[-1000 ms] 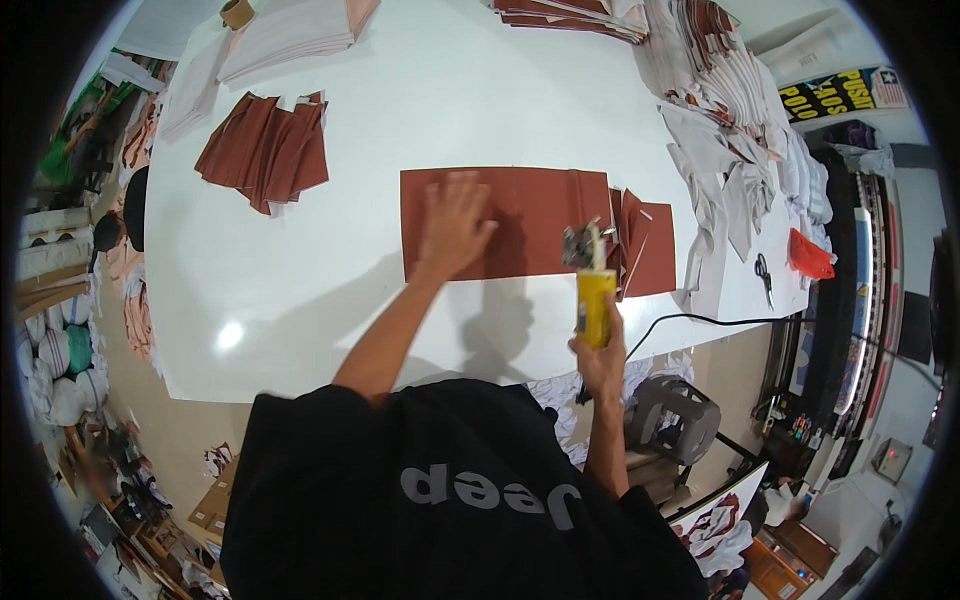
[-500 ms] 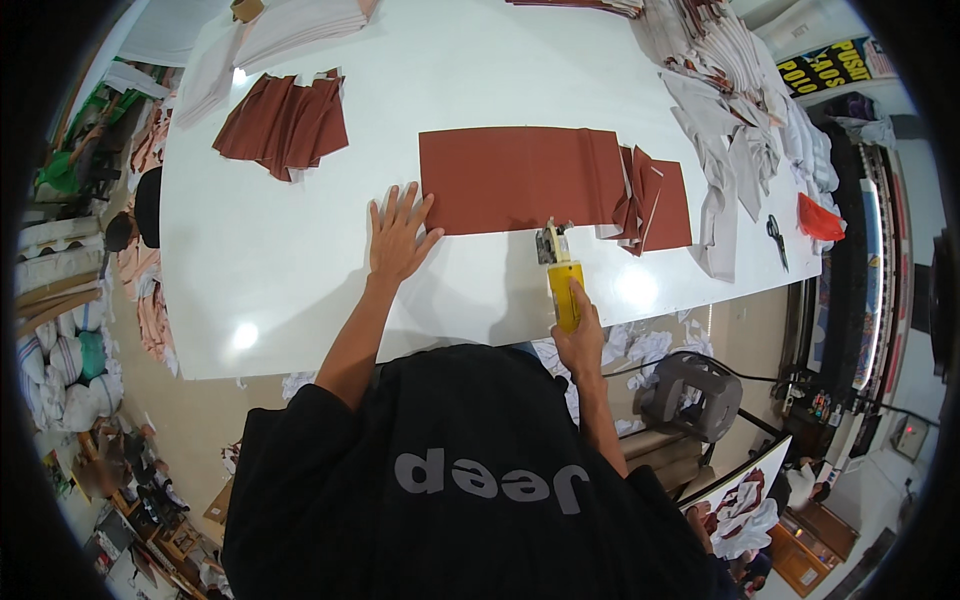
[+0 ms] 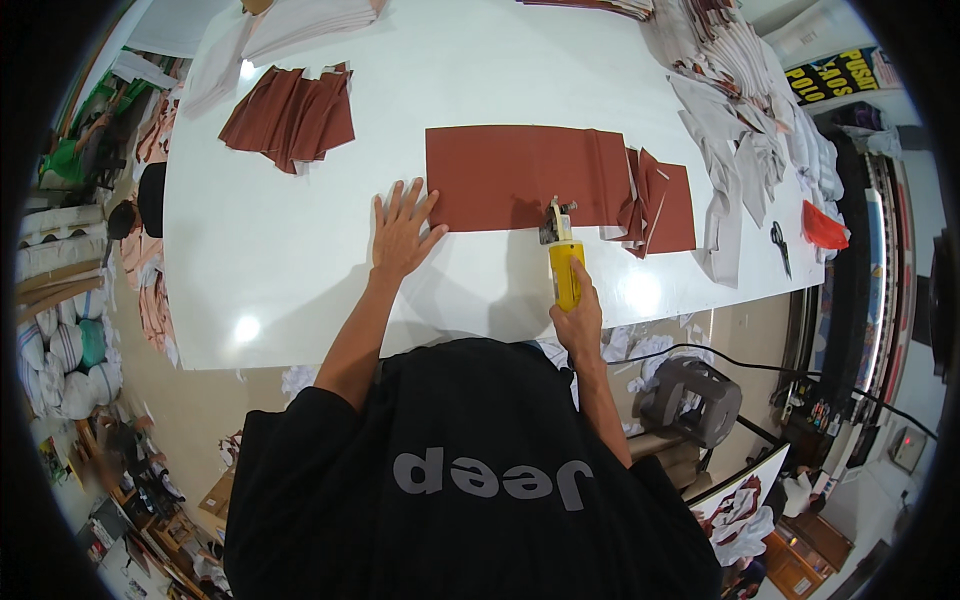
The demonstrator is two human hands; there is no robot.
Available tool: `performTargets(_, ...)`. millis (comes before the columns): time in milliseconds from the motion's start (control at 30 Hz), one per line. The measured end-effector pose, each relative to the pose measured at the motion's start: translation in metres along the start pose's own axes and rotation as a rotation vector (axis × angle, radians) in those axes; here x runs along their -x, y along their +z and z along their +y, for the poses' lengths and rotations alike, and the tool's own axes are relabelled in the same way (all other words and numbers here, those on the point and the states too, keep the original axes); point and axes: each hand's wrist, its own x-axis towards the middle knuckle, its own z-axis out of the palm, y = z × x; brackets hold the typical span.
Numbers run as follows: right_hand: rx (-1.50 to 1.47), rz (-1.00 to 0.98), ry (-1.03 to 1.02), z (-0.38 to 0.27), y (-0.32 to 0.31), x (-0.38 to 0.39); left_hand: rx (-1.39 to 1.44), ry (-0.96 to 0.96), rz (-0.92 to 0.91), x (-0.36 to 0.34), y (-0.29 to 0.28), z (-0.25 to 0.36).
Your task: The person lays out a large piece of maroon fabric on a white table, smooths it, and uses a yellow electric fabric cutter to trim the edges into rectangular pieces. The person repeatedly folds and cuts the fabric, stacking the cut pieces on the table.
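Note:
A flat, rust-brown rectangle of fabric (image 3: 500,170) lies on the white table (image 3: 460,285). My left hand (image 3: 403,235) is spread flat at its near left corner, thumb and fingertips by the edge. Wrapped around the yellow body of a handheld electric fabric cutter (image 3: 566,275) are the fingers of my right hand (image 3: 579,320). The cutter's metal head overlaps the fabric's near edge, right of its middle; the blade's contact with the cloth cannot be made out. Folded brown pieces (image 3: 672,210) with pale edges adjoin the rectangle's right end.
Pleated brown fabric (image 3: 292,118) lies at the far left, below a white stack (image 3: 305,28). On the right are white fabric strips (image 3: 728,215), black scissors (image 3: 780,250) and a red plastic bag (image 3: 823,226). A black cable (image 3: 740,360) runs past a grey stool (image 3: 692,402).
My right hand has pushed the cutter slightly away from me, so its head reaches over the fabric edge. The cable has shifted upward. My left hand stays at the corner.

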Motion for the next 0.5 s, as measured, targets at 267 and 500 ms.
performTargets(267, -0.014, 0.025, -0.05, -0.017, 0.003, -0.041, -0.02, -0.01, -0.022, -0.002, 0.004, -0.002)
performTargets(500, 0.009, 0.054, -0.178, -0.037, 0.004, -0.102, -0.004, -0.013, -0.022, -0.004, -0.004, 0.001)
